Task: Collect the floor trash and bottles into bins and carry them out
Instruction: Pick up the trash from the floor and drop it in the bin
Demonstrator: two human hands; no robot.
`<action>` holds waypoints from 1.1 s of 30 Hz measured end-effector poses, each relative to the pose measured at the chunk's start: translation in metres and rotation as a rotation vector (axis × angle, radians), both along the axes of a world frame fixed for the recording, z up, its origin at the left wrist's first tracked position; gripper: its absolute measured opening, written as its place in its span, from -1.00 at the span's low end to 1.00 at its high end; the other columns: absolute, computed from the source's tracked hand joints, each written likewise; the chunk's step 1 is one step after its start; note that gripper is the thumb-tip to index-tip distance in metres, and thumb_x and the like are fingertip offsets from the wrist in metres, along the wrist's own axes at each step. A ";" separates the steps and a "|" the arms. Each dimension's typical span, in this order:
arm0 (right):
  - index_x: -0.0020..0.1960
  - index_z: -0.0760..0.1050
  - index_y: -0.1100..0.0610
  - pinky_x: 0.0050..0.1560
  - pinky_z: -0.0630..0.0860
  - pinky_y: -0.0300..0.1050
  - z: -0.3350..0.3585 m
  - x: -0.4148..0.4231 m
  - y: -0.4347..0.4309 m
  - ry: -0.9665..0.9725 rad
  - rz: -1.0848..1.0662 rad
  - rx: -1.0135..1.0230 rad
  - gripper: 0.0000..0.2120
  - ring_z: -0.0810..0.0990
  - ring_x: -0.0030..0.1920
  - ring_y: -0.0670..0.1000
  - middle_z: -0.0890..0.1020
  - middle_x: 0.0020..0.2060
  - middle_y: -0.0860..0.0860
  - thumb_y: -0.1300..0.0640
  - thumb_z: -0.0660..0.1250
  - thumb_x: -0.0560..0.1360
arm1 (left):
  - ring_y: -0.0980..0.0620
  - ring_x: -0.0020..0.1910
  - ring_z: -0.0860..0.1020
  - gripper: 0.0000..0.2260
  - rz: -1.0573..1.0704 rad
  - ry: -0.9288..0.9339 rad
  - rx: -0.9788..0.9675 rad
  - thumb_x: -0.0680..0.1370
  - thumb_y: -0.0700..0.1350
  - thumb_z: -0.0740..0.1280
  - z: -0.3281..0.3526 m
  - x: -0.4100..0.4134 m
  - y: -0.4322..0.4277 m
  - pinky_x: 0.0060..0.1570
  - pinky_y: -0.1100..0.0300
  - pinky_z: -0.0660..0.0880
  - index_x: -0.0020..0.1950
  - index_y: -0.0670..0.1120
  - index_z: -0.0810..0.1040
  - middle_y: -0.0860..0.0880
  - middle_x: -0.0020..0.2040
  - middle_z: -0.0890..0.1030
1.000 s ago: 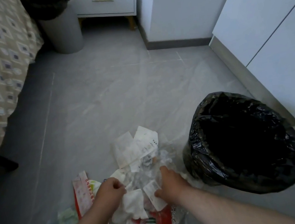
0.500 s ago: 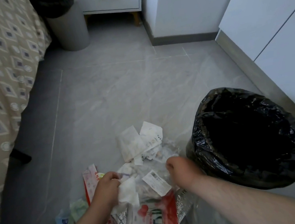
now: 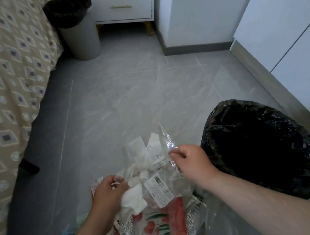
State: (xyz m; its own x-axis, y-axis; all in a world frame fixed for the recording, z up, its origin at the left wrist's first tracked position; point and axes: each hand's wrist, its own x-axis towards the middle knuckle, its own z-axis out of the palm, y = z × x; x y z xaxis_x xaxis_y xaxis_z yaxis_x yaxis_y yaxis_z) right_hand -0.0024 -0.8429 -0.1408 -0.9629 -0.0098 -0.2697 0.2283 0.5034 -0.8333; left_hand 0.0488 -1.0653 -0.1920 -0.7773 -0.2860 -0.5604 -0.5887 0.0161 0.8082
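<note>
Head view: the trash pile (image 3: pixel 153 175) lies on the floor (image 3: pixel 129 101), just beside the black-lined bin (image 3: pixel 302 183). The left hand (image 3: pixel 107 194) grips a white tissue wad (image 3: pixel 133 198); the right hand (image 3: pixel 192 161) pinches clear plastic film (image 3: pixel 167 143). Lifted carelessly, loose receipts (image 3: pixel 158 190) could slide off and scatter.

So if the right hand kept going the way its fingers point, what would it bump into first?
The right hand points left and pinches the clear crinkled plastic film. Straight on, it would probably meet the white paper slips just beyond first, though depth is hard to judge.
</note>
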 end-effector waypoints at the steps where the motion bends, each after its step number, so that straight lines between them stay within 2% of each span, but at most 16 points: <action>1: -0.12 0.66 0.07 -0.21 0.54 -0.21 0.009 -0.004 -0.001 -0.011 -0.033 -0.056 -0.88 0.56 -0.40 -0.23 0.61 -0.47 -0.15 0.21 0.35 0.51 | -0.10 -0.33 0.55 -0.87 0.009 0.020 0.005 0.46 -0.35 0.36 0.006 -0.003 -0.006 -0.28 0.12 0.47 -0.18 -0.13 0.51 -0.21 -0.22 0.61; 3: -0.24 0.62 0.02 -0.23 0.55 -0.07 0.028 -0.011 -0.003 -0.023 -0.083 -0.131 -0.82 0.54 -0.42 -0.08 0.60 -0.47 -0.06 0.22 0.36 0.50 | -0.08 -0.37 0.52 -0.86 0.040 0.071 0.017 0.47 -0.35 0.35 0.022 -0.009 -0.017 -0.30 0.15 0.46 -0.19 -0.13 0.52 -0.20 -0.25 0.60; 6: -0.28 0.61 0.07 -0.27 0.55 -0.07 0.064 -0.015 -0.008 0.009 -0.093 -0.180 -0.80 0.53 -0.40 -0.01 0.63 -0.41 0.09 0.25 0.35 0.49 | -0.09 -0.33 0.51 -0.85 0.099 0.160 0.029 0.48 -0.36 0.34 0.052 -0.019 -0.033 -0.24 0.11 0.45 -0.18 -0.12 0.51 -0.22 -0.24 0.57; 9: -0.23 0.61 0.11 -0.27 0.57 -0.13 0.106 -0.018 -0.012 0.059 -0.113 -0.259 -0.82 0.55 -0.39 -0.05 0.68 -0.32 0.08 0.28 0.33 0.51 | -0.10 -0.31 0.52 -0.90 0.118 0.244 0.030 0.49 -0.31 0.37 0.086 -0.025 -0.045 -0.21 0.04 0.47 -0.16 -0.13 0.53 -0.20 -0.23 0.58; 13: -0.16 0.62 0.23 -0.28 0.57 -0.18 0.169 -0.023 -0.003 0.149 -0.104 -0.255 -0.86 0.55 -0.37 -0.03 0.63 -0.40 0.02 0.29 0.30 0.53 | -0.12 -0.32 0.55 -0.90 0.129 0.324 0.030 0.48 -0.27 0.39 0.134 -0.031 -0.051 -0.25 -0.02 0.51 -0.19 -0.11 0.55 -0.16 -0.27 0.60; 17: -0.18 0.63 0.18 -0.33 0.58 -0.22 0.229 -0.019 0.033 0.296 -0.182 -0.255 -0.83 0.57 -0.37 -0.05 0.68 -0.34 0.04 0.28 0.30 0.52 | -0.10 -0.38 0.53 -0.90 0.122 0.406 0.079 0.50 -0.27 0.38 0.181 -0.038 -0.040 -0.30 0.03 0.50 -0.19 -0.12 0.54 -0.11 -0.34 0.59; 22: -0.14 0.64 0.12 -0.32 0.54 -0.16 0.283 -0.008 0.110 0.427 -0.367 -0.263 -0.84 0.53 -0.40 -0.05 0.68 -0.36 0.01 0.27 0.30 0.51 | -0.09 -0.37 0.48 -0.90 0.073 0.488 0.174 0.51 -0.30 0.34 0.223 -0.044 0.000 -0.25 0.02 0.46 -0.18 -0.15 0.51 -0.19 -0.28 0.54; 27: -0.14 0.62 0.18 -0.36 0.44 -0.16 0.306 0.008 0.192 0.489 -0.548 -0.302 -0.87 0.45 -0.46 -0.03 0.63 -0.39 0.04 0.30 0.30 0.50 | -0.05 -0.43 0.48 -0.87 0.002 0.517 0.273 0.51 -0.34 0.32 0.236 -0.055 0.070 -0.36 0.14 0.47 -0.20 -0.15 0.48 -0.16 -0.33 0.54; 31: -0.19 0.61 0.13 -0.47 0.40 -0.29 0.308 0.021 0.245 0.541 -0.676 -0.349 -0.85 0.43 -0.44 -0.02 0.63 -0.45 0.00 0.29 0.31 0.49 | -0.06 -0.41 0.47 -0.85 -0.106 0.436 0.271 0.49 -0.37 0.34 0.214 -0.059 0.139 -0.34 0.14 0.42 -0.22 -0.17 0.48 -0.19 -0.35 0.55; 33: -0.20 0.61 0.12 -0.50 0.39 -0.33 0.302 0.025 0.261 0.544 -0.703 -0.375 -0.84 0.43 -0.42 -0.01 0.64 -0.46 0.01 0.29 0.31 0.49 | -0.05 -0.40 0.47 -0.85 -0.155 0.366 0.191 0.41 -0.32 0.43 0.191 -0.058 0.173 -0.30 0.12 0.40 -0.26 -0.15 0.50 -0.17 -0.38 0.57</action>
State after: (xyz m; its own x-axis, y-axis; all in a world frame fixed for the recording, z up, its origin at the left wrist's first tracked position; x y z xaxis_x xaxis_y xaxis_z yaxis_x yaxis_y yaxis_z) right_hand 0.0227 -0.5824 0.1615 -0.7736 0.6225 0.1185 -0.0889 0.0784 -0.9929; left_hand -0.0088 -0.8919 -0.0007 -0.9599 -0.0683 -0.2720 -0.2658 -0.0882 0.9600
